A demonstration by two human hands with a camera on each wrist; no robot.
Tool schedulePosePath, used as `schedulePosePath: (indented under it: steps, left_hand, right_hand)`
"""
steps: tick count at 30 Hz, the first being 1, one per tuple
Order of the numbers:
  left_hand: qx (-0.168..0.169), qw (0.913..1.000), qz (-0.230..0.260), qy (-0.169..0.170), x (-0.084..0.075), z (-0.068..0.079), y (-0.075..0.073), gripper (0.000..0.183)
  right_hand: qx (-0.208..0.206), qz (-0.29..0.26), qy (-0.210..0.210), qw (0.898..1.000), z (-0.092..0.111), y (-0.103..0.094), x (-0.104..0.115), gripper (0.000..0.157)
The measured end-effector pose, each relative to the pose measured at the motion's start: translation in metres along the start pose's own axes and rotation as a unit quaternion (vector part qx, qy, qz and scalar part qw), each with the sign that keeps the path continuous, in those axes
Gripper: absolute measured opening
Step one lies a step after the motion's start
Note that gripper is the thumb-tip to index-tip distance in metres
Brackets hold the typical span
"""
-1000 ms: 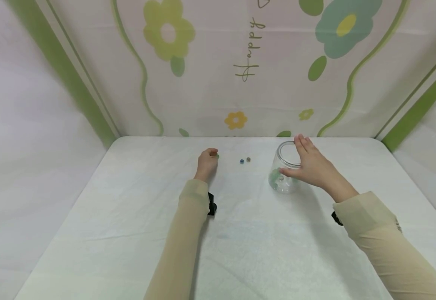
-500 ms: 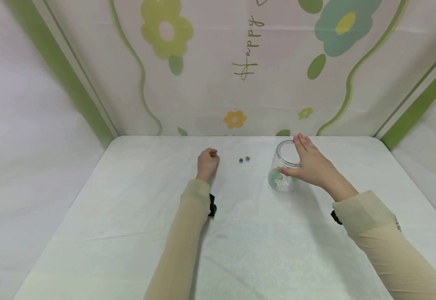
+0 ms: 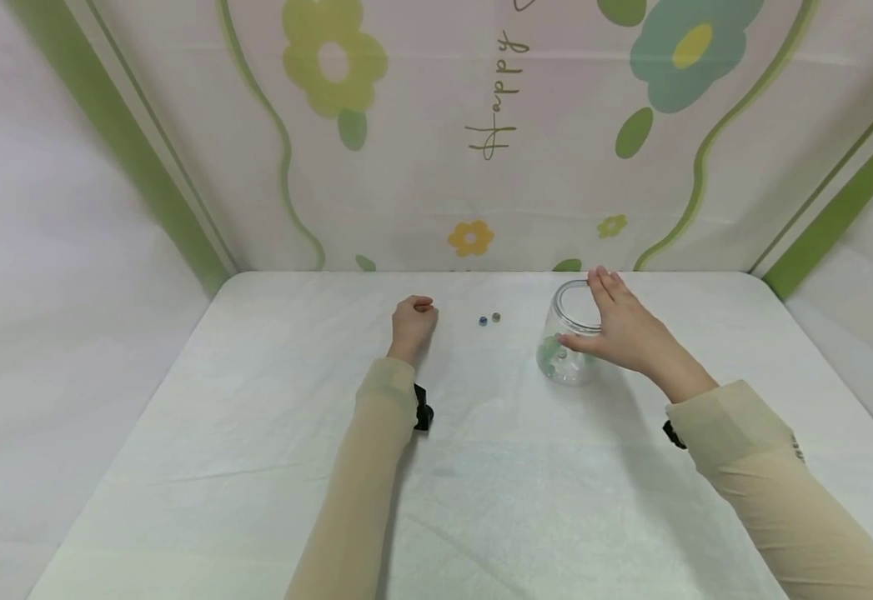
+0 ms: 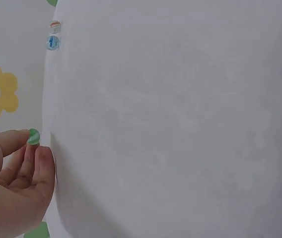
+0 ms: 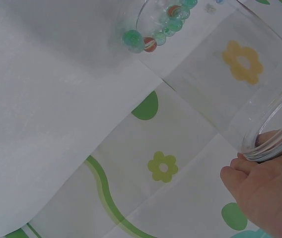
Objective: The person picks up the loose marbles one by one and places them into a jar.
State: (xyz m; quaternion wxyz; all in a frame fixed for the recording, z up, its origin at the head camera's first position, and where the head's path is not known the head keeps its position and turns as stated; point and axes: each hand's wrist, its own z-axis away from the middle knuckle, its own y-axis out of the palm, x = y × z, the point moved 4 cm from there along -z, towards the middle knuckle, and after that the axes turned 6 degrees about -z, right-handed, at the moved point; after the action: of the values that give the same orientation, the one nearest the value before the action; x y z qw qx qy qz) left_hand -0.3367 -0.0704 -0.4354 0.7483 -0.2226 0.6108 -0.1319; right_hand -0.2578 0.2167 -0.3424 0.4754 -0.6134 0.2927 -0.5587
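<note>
My left hand [image 3: 412,327] is at the far part of the table, left of two loose marbles. Its thumb and a finger pinch a green marble [image 4: 34,136], seen in the left wrist view but hidden in the head view. One loose marble is blue [image 3: 484,321]; the other, with an orange streak [image 4: 55,26], sits close beside it. A clear jar [image 3: 550,332] stands upright on the right. My right hand [image 3: 634,333] holds it near the rim, thumb on the near side and fingers beyond. Several marbles, mostly green [image 5: 133,39], lie at the jar's bottom.
A white cloth [image 3: 481,500] covers the table, whose far edge runs just behind the marbles and jar. Behind it hangs a flower-printed curtain [image 3: 406,192]. A black wrist camera [image 3: 423,410] is strapped at the left sleeve.
A second ago the green marble showed at my left fingertips in the head view; now the hand hides it. My left hand has shifted very slightly. The right hand and jar stay put.
</note>
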Motion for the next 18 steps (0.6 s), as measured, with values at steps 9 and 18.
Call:
schedulePosePath:
  steps: [9, 18]
  left_hand:
    - [0.055, 0.989, 0.133, -0.031, -0.01, 0.001, -0.001, 0.038]
    - [0.126, 0.9688, 0.211, -0.032, -0.042, 0.008, 0.009, 0.042]
  right_hand:
    - [0.005, -0.004, 0.005, 1.0, 0.0, 0.0, 0.0, 0.11]
    - [0.004, -0.006, -0.004, 1.0, -0.002, 0.002, -0.001, 0.11]
